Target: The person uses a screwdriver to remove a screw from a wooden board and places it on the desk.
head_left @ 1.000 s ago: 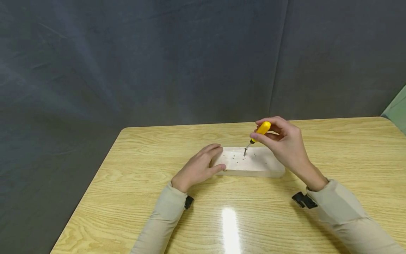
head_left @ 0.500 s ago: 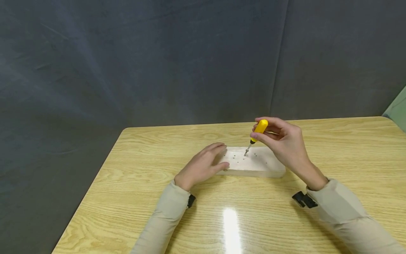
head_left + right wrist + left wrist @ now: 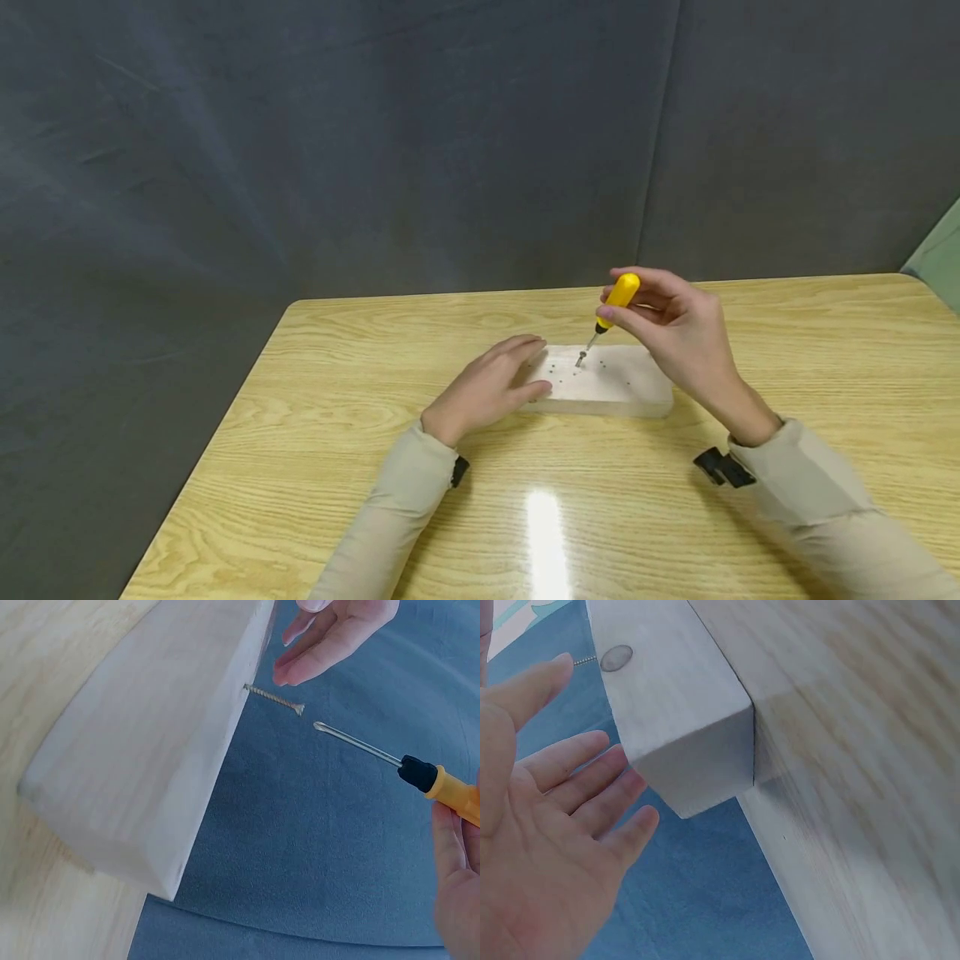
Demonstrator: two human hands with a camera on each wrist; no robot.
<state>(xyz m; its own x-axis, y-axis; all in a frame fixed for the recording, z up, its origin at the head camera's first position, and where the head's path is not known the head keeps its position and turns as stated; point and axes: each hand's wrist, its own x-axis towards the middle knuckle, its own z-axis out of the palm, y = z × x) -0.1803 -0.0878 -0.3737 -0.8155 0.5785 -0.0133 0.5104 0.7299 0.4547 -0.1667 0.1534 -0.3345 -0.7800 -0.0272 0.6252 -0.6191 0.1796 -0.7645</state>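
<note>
A pale wooden board (image 3: 622,392) with several small holes lies flat on the table. From its top stands a screw (image 3: 274,698), slightly tilted. My right hand (image 3: 686,329) grips the yellow handle of a screwdriver (image 3: 621,293) between thumb and fingers. In the right wrist view, the screwdriver's metal tip is a short gap away from the screw head, roughly in line with it. At the board's left end is my left hand (image 3: 486,385), fingers extended over the top and thumb near the front edge. In the left wrist view, this hand's palm faces the camera, fingers spread.
The wood-grain table (image 3: 337,400) extends around the board, with a bright light reflection in front. A dark grey curtain (image 3: 450,150) hangs behind the table's far edge. The board's side shows a round knot (image 3: 616,658) in the left wrist view.
My left hand has slid a little to the right along the board's end. My right hand, still holding the screwdriver, tilted it more upright, then leaned it back and rose slightly.
</note>
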